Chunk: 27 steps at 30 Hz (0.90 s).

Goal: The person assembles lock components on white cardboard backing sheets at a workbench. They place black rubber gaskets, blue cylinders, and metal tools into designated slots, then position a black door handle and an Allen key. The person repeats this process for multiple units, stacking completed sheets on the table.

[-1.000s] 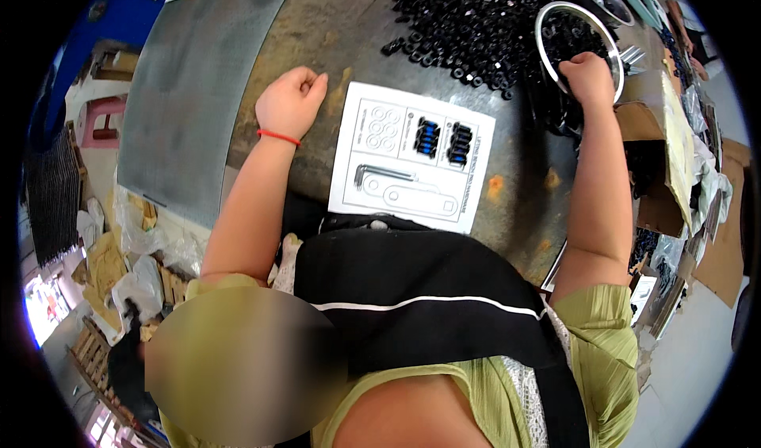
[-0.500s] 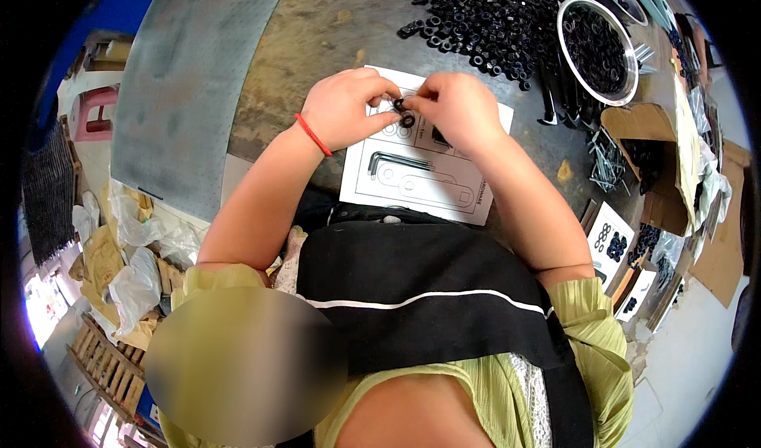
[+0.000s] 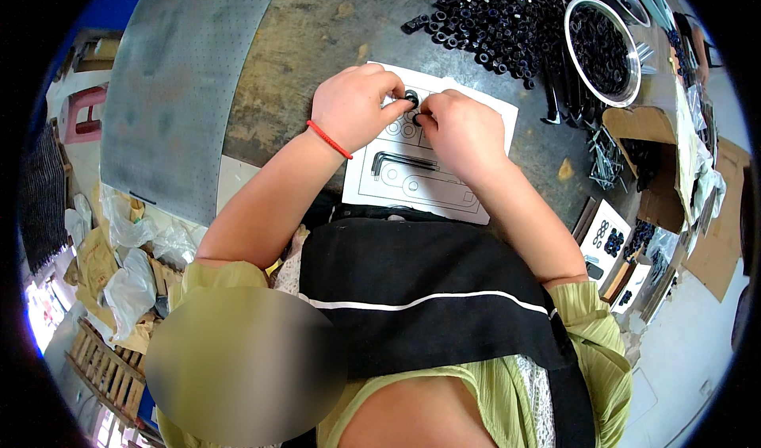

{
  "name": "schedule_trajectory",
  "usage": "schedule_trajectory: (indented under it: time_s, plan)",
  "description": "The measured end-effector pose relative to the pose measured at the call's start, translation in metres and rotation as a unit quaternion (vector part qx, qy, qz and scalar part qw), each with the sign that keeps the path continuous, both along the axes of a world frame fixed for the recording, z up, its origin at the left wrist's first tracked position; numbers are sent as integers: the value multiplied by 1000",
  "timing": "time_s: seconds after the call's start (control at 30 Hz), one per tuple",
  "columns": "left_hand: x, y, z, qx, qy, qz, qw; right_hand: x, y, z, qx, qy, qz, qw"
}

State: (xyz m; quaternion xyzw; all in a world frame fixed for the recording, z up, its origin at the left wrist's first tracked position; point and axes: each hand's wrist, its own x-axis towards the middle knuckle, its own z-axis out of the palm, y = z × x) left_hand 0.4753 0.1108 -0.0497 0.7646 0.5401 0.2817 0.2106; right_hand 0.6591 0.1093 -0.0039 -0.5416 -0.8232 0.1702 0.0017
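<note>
Grey perforated matting point(image 3: 170, 91) covers the left part of the worktable point(image 3: 273, 103). Right of it, we position our left hand point(image 3: 349, 103), red cord point(image 3: 329, 140) at the wrist, with thumb and forefinger nearly closed on a black ring point(image 3: 411, 97). The ring sits to the right of these fingertips, above the ring outlines on the white printed sheet point(image 3: 468, 204). A second ring point(image 3: 417, 120) lies nearer our body, at the bent fingertips of our right hand point(image 3: 468, 131); we cannot tell how firmly it is gripped. Both rings therefore lie between the two hands, each nearest its own hand. Being round, they offer no long axis; the black L-shaped keys point(image 3: 404, 162) below them on the sheet run left to right. Farther right, we have a heap of black nuts point(image 3: 495, 20) and a metal-rimmed bowl point(image 3: 615, 101) of dark parts.

Our right hand covers the sheet's right-hand panels. Our fingers partly hide both rings, and we cannot tell whether either touches the paper. The far edge of the heap is cut off.
</note>
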Motion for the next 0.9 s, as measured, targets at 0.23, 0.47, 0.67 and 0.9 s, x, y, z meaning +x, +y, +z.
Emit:
schedule_trajectory:
  time_s: [0.23, 0.47, 0.67, 0.9]
  plan:
    - [-15, -4, 9, -55, -46, -61, 996, 3, 6, -2, -4, 61, 0, 998]
    - [-10, -3, 10, -34, 0, -67, 997, 1, 10, 2, -25, 17, 6, 1000]
    - [-8, -1, 8, -76, 0, -40, 996, -3, 7, -3, -43, 12, -21, 999]
    - [-7, 1, 5, -85, -13, -37, 996, -8, 4, -6, -35, 15, -44, 998]
